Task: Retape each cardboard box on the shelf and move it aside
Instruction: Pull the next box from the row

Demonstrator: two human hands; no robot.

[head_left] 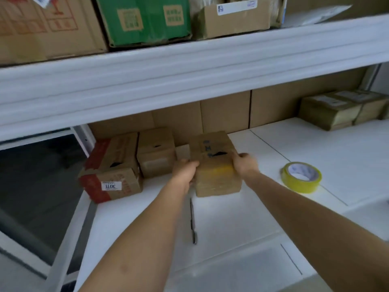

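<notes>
I see the cardboard box point(214, 165) sitting on the white lower shelf point(242, 218), roughly in the middle, with a yellowish strip of tape across its near top edge and a small torn slot on its top. My left hand point(185, 170) grips its left side, fingers curled round the near corner; my right hand point(245, 165) clasps its right side, thumb on top. Just to its left stands a second small brown box point(155, 152), and beyond that a box with red tape point(111, 169) and a white label reading "3011", at the shelf's left end. A roll of yellow tape point(301, 177) lies flat on the shelf to the right of my right hand, apart from the box. A dark pen-like tool point(192, 222) lies on the shelf just in front of the box, between my forearms. At the far right rear sit bundled brown packages point(341, 108). On the upper shelf point(189, 81) I see a green box point(145, 20) among brown cartons.
</notes>
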